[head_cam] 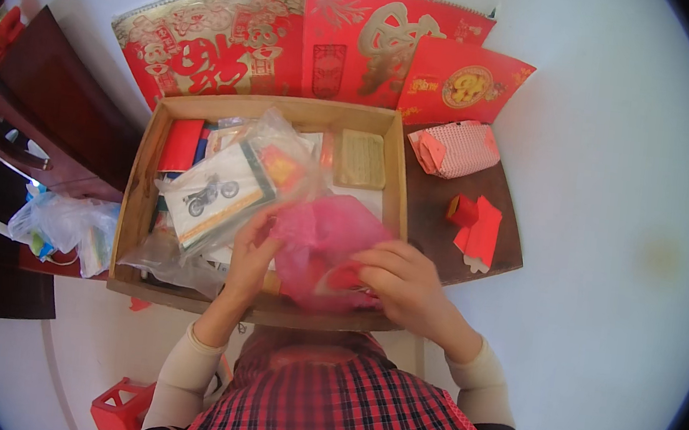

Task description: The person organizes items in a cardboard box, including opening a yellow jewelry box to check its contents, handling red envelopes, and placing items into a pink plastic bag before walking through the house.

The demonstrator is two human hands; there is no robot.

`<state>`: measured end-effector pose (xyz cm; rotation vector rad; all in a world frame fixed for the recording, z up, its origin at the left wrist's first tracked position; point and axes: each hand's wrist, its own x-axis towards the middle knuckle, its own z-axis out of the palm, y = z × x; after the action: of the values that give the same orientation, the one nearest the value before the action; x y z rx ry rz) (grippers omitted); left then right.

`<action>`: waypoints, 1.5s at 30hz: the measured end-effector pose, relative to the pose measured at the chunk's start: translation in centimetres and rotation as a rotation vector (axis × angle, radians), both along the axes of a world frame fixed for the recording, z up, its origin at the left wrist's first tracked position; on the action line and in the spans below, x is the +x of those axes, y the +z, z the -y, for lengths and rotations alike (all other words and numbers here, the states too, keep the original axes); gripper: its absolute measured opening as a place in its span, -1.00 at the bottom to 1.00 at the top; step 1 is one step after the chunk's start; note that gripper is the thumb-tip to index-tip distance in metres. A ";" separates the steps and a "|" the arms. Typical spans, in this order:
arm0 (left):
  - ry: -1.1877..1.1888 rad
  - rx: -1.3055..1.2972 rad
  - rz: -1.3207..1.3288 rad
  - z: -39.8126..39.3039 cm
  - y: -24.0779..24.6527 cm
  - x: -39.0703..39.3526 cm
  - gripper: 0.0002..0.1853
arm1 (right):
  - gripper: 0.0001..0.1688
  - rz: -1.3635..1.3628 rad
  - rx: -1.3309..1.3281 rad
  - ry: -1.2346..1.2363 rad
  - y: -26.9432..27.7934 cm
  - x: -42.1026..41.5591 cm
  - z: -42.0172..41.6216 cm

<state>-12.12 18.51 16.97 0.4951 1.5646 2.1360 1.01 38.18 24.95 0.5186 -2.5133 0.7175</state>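
A pink plastic bag (344, 221) is stretched between both hands above the front of a wooden drawer (286, 107). My left hand (253, 256) pinches the bag's left edge. On the other side, my right hand (403, 284) grips the bag near a red item (347, 276) that is partly hidden by the fingers and bag. Left of the bag, a booklet with a motorcycle picture (211, 195) lies in a clear plastic sleeve. The drawer also holds a red booklet (182, 145), a yellowish booklet or block (361, 160) and several papers.
Red and gold calendars (211, 43) lean on the wall behind the drawer. A pink patterned pouch (457, 149) and red paper pieces (482, 232) lie on the dark tabletop (423, 217) at right. A filled plastic bag (69, 227) sits at left; a red stool (119, 408) stands below.
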 end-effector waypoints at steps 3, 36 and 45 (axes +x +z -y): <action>0.031 -0.075 -0.230 -0.7 0.5 -0.2 -0.67 | -0.69 0.254 0.076 0.105 -1.1 -3.0 0.8; -0.242 -0.183 -0.486 -0.9 15.9 -10.6 -0.87 | -0.72 -0.156 -0.068 -0.108 9.8 -4.8 -5.5; -0.350 0.286 -0.105 1.0 20.1 -9.5 -0.73 | -0.87 -0.258 0.215 -0.091 13.0 -10.2 -7.9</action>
<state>-21.63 17.49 37.07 0.9158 1.1228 2.0886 -9.23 46.10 37.98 0.5296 -2.3637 0.3244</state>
